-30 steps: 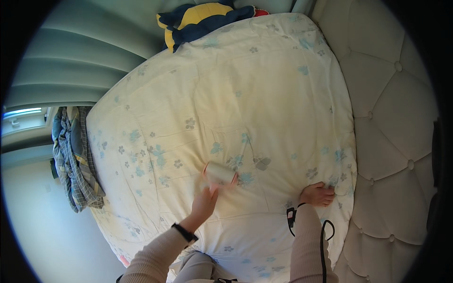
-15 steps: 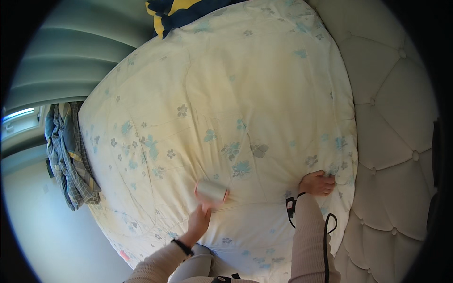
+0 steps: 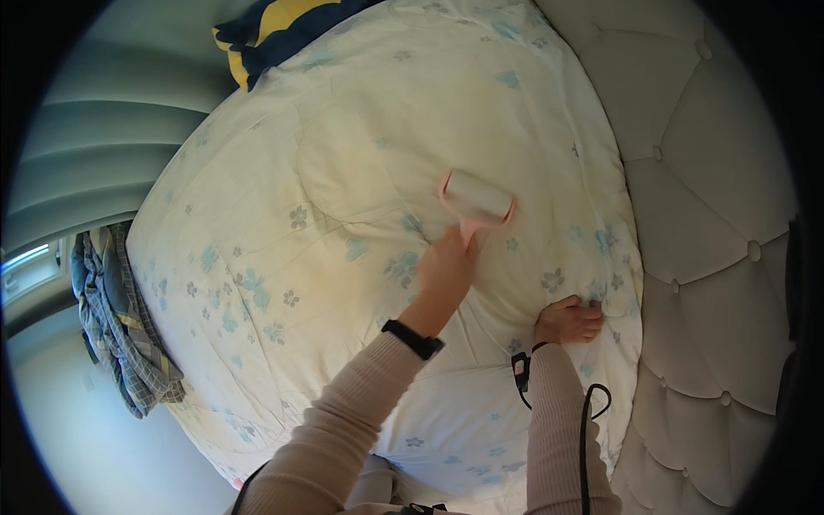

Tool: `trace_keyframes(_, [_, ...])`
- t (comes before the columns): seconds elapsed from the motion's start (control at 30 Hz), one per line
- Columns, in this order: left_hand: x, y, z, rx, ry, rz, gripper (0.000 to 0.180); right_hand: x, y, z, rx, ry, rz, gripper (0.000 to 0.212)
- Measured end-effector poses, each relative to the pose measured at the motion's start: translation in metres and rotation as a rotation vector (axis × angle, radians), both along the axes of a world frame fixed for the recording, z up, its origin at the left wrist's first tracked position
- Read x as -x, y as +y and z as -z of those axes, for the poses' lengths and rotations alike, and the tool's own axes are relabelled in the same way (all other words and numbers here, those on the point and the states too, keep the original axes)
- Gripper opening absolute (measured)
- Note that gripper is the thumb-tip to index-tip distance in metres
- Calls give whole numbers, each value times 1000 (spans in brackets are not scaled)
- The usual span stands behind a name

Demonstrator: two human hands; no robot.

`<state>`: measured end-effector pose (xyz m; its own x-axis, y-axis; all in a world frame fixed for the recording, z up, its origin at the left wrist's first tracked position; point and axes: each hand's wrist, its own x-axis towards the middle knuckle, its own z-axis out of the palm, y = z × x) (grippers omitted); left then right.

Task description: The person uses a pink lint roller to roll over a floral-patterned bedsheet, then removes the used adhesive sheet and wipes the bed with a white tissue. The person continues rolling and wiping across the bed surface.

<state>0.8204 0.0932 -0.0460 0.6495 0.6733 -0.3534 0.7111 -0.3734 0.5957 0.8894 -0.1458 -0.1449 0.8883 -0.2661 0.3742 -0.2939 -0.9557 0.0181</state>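
My left hand (image 3: 448, 268) is closed around the pink handle of a lint roller (image 3: 481, 199). The roller's white cylinder lies against a cream bed sheet (image 3: 360, 172) printed with blue and grey flowers, near the middle of the bed. Over by the right side of the bed, my right hand (image 3: 570, 321) presses down on the sheet. Its fingers are curled in with the sheet's cloth at them, and the thumb points forward. Wrinkles run across the sheet between the two hands.
A padded, button-tufted headboard (image 3: 704, 197) borders the bed on the right. Grey-green curtains (image 3: 112, 137) hang at the far left. Checked cloth (image 3: 124, 318) is heaped at the left edge. A navy and yellow cushion (image 3: 283, 30) lies at the far end.
My left hand has carried the lint roller forward and to the right across the sheet. My right hand stays at about the same spot on the sheet. The view has shifted slightly.
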Motion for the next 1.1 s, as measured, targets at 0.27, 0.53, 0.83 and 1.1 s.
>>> trace_keyframes(0.27, [248,-57,-29,155,197,59,24,0,2,-5,1,48,3,42])
trace_keyframes(0.53, [289,-67,-43,158,248,-118,28,2,-2,-2,25,38,-24,39])
trace_keyframes(0.83, [265,-64,-9,-8,165,-215,34,-1,-7,7,60,34,-14,40])
trace_keyframes(1.1, [355,-70,45,-348,-66,11,22,-4,-12,10,41,34,-37,40])
